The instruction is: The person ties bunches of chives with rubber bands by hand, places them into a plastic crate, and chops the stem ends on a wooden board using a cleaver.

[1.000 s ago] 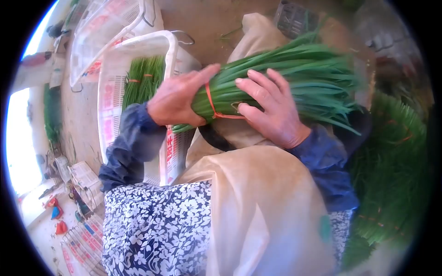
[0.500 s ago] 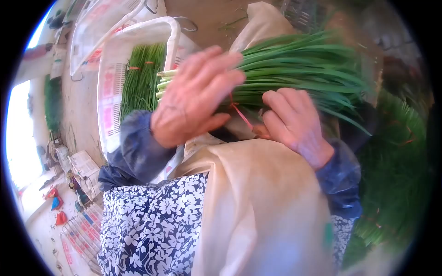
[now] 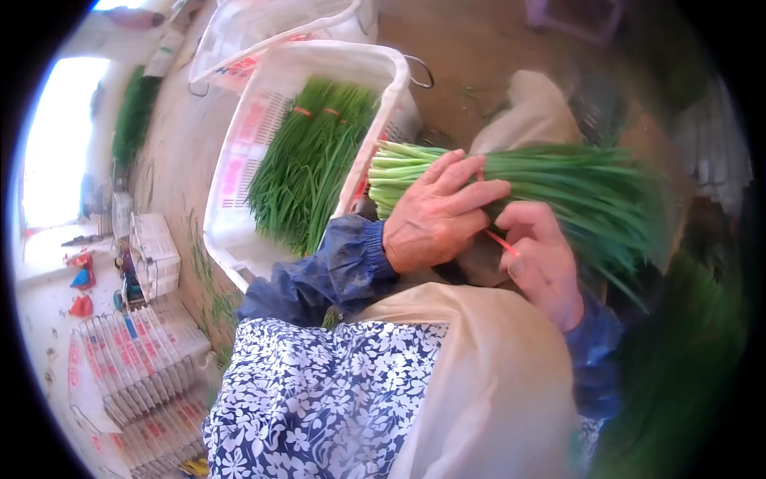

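A thick bunch of garlic chives lies across my lap, its pale cut ends to the left and green leaves to the right. My left hand presses on the bunch near the pale ends, fingers laid over the stalks. A red tie passes around the bunch and runs down to my right hand. The fingers of that hand are curled and pinch the tie's end just below the stalks. The underside of the bunch is hidden.
A white crate at the left holds tied bunches of chives; another white crate stands behind it. More greens lie at the right. Stacked crates stand at lower left. A beige cloth covers my lap.
My left hand has come down onto the bunch from a blurred position above it. My right hand still holds the red tie. The whole view has shifted, showing more of the crate.
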{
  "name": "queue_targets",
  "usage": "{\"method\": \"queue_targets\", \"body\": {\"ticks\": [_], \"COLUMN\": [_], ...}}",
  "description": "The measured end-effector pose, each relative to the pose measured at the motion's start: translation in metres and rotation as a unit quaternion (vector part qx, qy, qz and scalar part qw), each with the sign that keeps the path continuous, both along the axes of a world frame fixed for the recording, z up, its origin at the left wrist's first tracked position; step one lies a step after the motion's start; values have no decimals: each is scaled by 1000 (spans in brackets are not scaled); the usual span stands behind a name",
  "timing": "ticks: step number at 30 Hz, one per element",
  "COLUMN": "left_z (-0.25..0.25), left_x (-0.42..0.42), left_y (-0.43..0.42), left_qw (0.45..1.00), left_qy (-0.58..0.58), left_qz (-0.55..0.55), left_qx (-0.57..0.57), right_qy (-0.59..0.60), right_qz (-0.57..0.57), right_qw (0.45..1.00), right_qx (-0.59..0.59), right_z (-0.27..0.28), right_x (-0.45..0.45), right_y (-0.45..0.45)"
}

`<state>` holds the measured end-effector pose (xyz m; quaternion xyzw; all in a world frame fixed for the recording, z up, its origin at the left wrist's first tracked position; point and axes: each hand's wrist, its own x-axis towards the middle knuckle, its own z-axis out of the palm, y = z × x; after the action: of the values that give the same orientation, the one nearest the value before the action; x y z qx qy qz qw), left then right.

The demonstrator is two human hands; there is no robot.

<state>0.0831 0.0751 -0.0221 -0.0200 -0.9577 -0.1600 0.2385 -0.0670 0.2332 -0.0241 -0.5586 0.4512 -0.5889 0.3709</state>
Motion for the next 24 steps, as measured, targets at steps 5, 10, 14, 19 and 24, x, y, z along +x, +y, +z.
{"method": "queue_targets", "body": {"ticks": [5, 10, 14, 19, 24], "left_z": [-11, -21, -20, -9, 46], "left_x": [5, 7, 8, 5, -47], "left_y": [-4, -5, -17, -28, -39], "left_qw": [1000, 998, 995, 994, 950], "left_qy": [3, 37, 41, -77, -245], "left_qz": [14, 22, -7, -5, 16], "left_qx": [26, 36, 92, 81, 192], "right_qy": [-99, -72, 17, 122, 129], "right_qz": [58, 75, 25, -13, -66], "right_qw": [987, 979, 999, 991, 989], "right_qx": [110, 175, -11, -59, -14], "right_z": [-1, 3, -21, -18, -35], "right_x": [4, 8, 19, 24, 15], "right_y": [-10, -13, -12, -13, -4]}}
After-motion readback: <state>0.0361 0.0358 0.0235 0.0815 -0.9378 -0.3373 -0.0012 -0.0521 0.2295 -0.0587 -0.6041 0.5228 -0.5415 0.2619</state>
